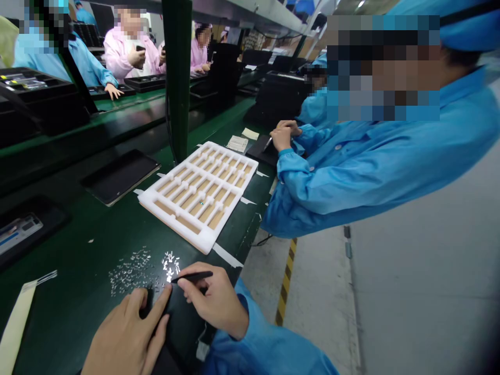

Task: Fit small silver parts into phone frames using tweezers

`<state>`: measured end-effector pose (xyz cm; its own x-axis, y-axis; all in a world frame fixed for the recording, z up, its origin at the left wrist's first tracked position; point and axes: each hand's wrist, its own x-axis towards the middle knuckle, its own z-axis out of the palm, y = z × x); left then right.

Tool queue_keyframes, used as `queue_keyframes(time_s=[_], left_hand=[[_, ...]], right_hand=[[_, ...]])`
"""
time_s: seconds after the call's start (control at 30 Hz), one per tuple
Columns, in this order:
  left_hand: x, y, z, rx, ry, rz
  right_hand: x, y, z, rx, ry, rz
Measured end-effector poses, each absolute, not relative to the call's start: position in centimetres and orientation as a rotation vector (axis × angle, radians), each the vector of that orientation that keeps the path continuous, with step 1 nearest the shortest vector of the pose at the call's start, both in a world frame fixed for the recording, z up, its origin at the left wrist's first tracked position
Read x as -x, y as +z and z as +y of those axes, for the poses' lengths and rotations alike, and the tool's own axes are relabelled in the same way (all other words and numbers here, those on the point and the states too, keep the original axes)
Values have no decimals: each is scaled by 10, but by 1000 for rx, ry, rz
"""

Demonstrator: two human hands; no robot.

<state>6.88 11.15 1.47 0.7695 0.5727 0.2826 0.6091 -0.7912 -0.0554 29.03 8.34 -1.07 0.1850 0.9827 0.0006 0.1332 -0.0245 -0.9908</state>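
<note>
On the dark green table, small shiny metal pieces (130, 271) lie scattered, with a brighter, denser cluster (171, 264) to their right. My right hand (214, 299) pinches a thin black tool (195, 276), whose tip is at the lower edge of the bright cluster. My left hand (127, 330) rests on the table just below the pieces, fingers apart, its index fingertip beside the tool's tip. Whether that fingertip touches a piece is too small to tell.
A white foam tray (211, 245) with slots stands beyond the pieces. A flat black tray (121, 177) lies left of it. Yellowish paper (17, 328) is at lower left. A person in a blue sleeve (332, 182) works at right. A green post (177, 83) rises behind.
</note>
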Motion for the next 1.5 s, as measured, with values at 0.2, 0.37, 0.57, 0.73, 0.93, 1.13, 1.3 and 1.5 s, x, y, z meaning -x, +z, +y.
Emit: queue_keyframes(time_s=[0.2,0.37,0.57,0.73,0.93,1.13,1.3,1.5], left_hand=[[-68,14,111,2788,-437,-955],[-70,12,112,2767,-487,-969],[-68,13,110,2775,-496,-1020],[-66,14,110,2800,-490,-1056],[-67,12,110,2800,-495,-1047],[-66,9,109,2775,-475,-1015],[-67,10,110,2786,-497,-1041],[-68,14,110,2789,-514,-1030]], right_hand=[[-292,-9,84,1372,1008,-1204],[-292,-7,85,1354,1036,-1189],[-291,-10,85,1326,1081,-1147],[-292,-11,85,1320,1089,-1189],[-292,-10,83,1338,1047,-1183],[-294,-10,77,1385,1039,-1100],[-295,-11,75,1374,1033,-1095],[-296,-13,74,1336,1005,-1106]])
